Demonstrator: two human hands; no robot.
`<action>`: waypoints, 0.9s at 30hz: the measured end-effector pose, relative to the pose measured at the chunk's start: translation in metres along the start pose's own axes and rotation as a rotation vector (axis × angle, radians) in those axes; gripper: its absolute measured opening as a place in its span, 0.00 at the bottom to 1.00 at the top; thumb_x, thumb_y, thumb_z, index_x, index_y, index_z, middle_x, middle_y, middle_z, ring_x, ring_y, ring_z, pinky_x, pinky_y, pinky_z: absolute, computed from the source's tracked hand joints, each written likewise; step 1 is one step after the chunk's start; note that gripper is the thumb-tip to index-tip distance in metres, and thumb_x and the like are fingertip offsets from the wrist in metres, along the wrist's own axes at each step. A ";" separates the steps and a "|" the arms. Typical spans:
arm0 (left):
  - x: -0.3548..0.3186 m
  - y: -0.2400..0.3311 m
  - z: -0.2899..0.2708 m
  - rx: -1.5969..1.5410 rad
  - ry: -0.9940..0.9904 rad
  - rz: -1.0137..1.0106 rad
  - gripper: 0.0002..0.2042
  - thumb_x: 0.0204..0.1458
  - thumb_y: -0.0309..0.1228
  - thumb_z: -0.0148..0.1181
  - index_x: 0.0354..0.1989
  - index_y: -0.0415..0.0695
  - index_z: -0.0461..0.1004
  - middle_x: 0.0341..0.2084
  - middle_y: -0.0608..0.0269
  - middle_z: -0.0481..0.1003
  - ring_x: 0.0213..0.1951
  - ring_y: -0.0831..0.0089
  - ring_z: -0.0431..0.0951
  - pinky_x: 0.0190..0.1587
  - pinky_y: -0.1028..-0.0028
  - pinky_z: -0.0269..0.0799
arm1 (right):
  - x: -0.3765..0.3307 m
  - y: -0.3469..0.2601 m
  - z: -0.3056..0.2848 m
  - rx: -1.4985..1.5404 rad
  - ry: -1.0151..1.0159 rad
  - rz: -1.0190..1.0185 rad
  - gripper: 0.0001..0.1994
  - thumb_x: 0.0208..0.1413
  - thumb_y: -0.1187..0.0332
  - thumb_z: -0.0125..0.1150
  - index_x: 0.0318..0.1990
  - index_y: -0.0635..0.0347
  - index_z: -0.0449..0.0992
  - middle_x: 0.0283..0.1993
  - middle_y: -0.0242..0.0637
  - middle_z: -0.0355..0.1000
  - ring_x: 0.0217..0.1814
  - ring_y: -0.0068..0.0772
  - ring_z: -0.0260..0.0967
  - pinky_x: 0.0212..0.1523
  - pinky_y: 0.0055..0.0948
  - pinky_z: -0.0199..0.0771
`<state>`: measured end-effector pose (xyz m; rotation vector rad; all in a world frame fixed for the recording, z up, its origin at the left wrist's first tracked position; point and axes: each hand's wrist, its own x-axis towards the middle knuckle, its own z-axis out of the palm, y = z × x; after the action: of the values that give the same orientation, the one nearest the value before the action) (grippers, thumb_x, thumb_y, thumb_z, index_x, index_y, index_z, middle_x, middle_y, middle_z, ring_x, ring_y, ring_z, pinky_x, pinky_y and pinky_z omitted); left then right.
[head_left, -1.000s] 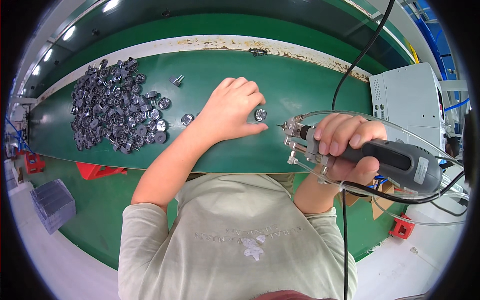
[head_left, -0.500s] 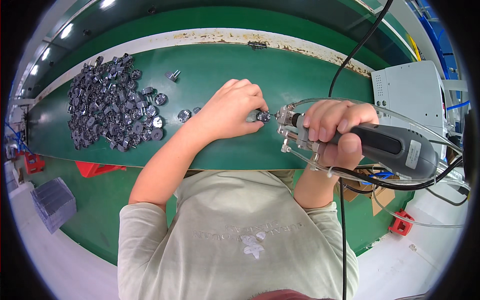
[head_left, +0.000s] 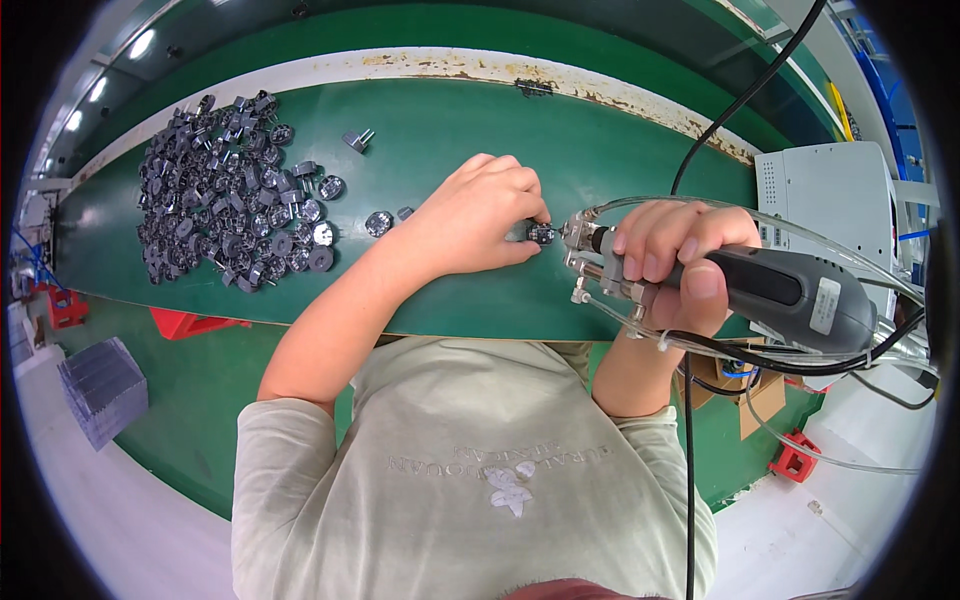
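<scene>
My left hand (head_left: 492, 215) pinches a small dark plug part (head_left: 541, 234) between thumb and fingers, just above or on the green table. Wrapped round a grey and black handheld power tool (head_left: 790, 295) is my right hand (head_left: 685, 255). The tool lies nearly level, its metal nozzle (head_left: 578, 235) pointing left at the plug part. Nozzle and part are very close; whether they touch, I cannot tell. Behind my left wrist lie a loose round plug part (head_left: 378, 223) and another (head_left: 404, 213), partly hidden by the forearm.
A large heap of dark plug parts (head_left: 225, 195) covers the table's left side. One single part with pins (head_left: 357, 140) lies apart at the back. A light grey machine (head_left: 830, 200) stands on the right. Clear tubes and a black cable (head_left: 740, 95) run by the tool.
The gap between the plug part and the tool's nozzle has narrowed slightly. Both hands keep their grips. The whole view has shifted a little.
</scene>
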<state>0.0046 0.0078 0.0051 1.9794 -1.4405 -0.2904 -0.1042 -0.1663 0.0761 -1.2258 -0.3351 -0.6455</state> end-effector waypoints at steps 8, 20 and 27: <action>0.000 -0.001 0.000 -0.007 -0.005 -0.006 0.13 0.45 0.36 0.71 0.38 0.45 0.82 0.37 0.64 0.75 0.48 0.62 0.73 0.55 0.64 0.65 | 0.000 0.003 0.001 -0.019 -0.007 -0.007 0.17 0.53 0.67 0.74 0.35 0.60 0.67 0.21 0.32 0.67 0.19 0.27 0.66 0.27 0.34 0.74; 0.000 -0.001 0.000 -0.021 -0.023 -0.020 0.13 0.45 0.35 0.71 0.38 0.44 0.82 0.37 0.63 0.75 0.48 0.62 0.73 0.56 0.64 0.65 | 0.005 -0.003 0.004 0.003 -0.011 0.046 0.18 0.53 0.64 0.75 0.33 0.61 0.68 0.21 0.36 0.68 0.19 0.30 0.66 0.27 0.36 0.75; 0.000 -0.003 0.001 -0.011 -0.008 -0.006 0.13 0.45 0.35 0.71 0.38 0.44 0.82 0.36 0.64 0.75 0.47 0.62 0.74 0.55 0.64 0.66 | 0.004 -0.003 0.004 -0.011 -0.005 0.029 0.17 0.53 0.64 0.75 0.33 0.61 0.68 0.21 0.36 0.68 0.19 0.30 0.66 0.27 0.36 0.75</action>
<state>0.0061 0.0079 0.0025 1.9768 -1.4352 -0.3090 -0.1025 -0.1639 0.0817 -1.2406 -0.3180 -0.6201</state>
